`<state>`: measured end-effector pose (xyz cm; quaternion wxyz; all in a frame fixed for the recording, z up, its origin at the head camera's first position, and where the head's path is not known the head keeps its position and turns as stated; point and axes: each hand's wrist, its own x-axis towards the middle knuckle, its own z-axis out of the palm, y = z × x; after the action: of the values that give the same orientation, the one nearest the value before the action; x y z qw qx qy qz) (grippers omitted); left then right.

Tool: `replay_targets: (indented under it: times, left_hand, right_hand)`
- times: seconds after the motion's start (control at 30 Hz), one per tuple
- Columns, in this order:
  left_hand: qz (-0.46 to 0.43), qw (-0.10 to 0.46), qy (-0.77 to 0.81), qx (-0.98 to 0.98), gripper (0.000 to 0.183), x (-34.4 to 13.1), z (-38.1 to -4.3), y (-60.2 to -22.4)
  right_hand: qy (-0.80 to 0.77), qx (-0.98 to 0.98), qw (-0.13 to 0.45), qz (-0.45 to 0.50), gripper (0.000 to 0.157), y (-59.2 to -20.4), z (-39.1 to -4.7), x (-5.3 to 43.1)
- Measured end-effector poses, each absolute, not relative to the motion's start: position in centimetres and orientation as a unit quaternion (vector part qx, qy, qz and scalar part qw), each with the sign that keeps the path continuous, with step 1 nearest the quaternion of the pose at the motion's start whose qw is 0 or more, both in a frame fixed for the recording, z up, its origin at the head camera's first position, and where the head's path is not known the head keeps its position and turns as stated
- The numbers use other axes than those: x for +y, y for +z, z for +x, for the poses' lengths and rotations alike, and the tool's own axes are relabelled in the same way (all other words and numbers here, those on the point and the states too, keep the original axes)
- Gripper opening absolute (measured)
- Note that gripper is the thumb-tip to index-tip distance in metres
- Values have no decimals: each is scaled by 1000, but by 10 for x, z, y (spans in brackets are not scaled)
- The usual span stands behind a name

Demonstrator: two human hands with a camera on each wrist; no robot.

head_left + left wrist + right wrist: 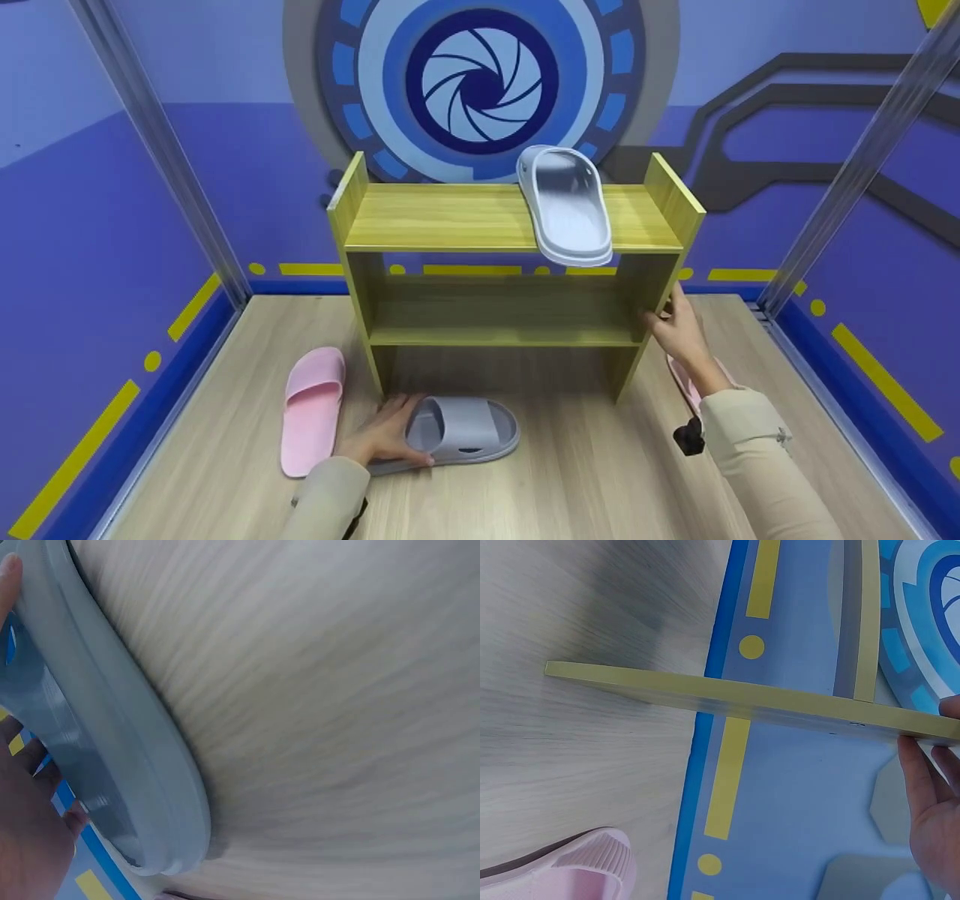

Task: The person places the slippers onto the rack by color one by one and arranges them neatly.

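Observation:
A grey slipper (472,424) lies sideways on the wooden floor in front of a small wooden shoe rack (435,217). My left hand (386,435) spans its heel end, thumb on the near side and fingers over the far side. In the left wrist view the slipper's outer side (142,727) shows, with fingertips at its edges. My right hand (681,330) grips the rack's right side panel, thumb toward the front and fingers along the outer face. The right wrist view shows that panel (675,690) edge-on, pinched near its upper part.
Another grey slipper (574,217) sits on the rack's top shelf, its end jutting past the front edge. One pink slipper (311,420) lies left of the rack; a second pink slipper (684,382) is partly hidden behind my right forearm. Patterned blue walls (225,187) enclose the space.

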<state>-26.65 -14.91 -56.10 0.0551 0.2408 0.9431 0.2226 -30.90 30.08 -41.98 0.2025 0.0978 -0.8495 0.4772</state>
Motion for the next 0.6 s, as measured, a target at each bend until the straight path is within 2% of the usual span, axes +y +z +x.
replay_targets:
  times: [0.4, 0.6]
  left_hand:
    - [246, 63, 224, 941, 111, -146, -263, -564]
    - [256, 42, 222, 940, 107, -146, -262, -567]
  right_hand:
    - [490, -841, 203, 103, 56, -421, -309, 301]
    - [490, -842, 201, 99, 54, -421, -309, 301]
